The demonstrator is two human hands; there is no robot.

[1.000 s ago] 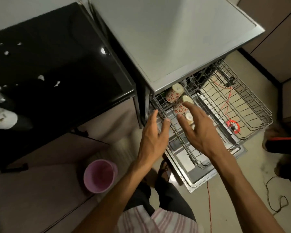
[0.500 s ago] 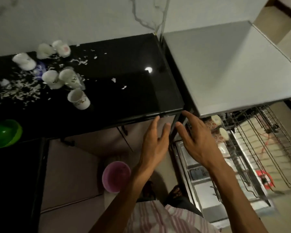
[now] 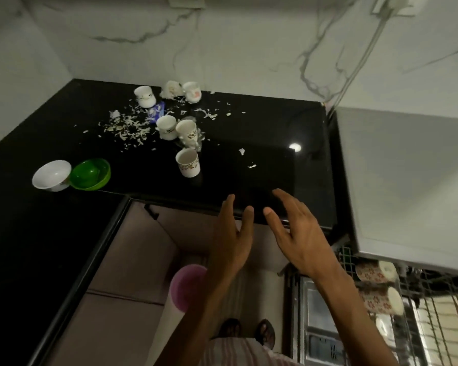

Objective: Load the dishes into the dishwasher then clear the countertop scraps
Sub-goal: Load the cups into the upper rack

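Note:
Several white patterned cups stand on the black countertop (image 3: 262, 128); the nearest cup (image 3: 187, 163) is upright, up and left of my hands. White scraps (image 3: 127, 128) lie scattered around the cups. A white bowl (image 3: 52, 175) and a green bowl (image 3: 90, 174) sit at the left. My left hand (image 3: 233, 239) and right hand (image 3: 299, 236) hover open and empty at the counter's front edge. Cups (image 3: 376, 272) lie on their sides in the dishwasher rack (image 3: 434, 313) at the lower right.
The dishwasher's grey top (image 3: 407, 180) adjoins the counter on the right. A pink bucket (image 3: 187, 286) stands on the floor below my left forearm. Marble wall behind the counter. My sandalled feet (image 3: 249, 331) show at the bottom.
My view has swung up and left from the dishwasher rack to the countertop. Both empty hands have lifted away from the rack to the counter's front edge.

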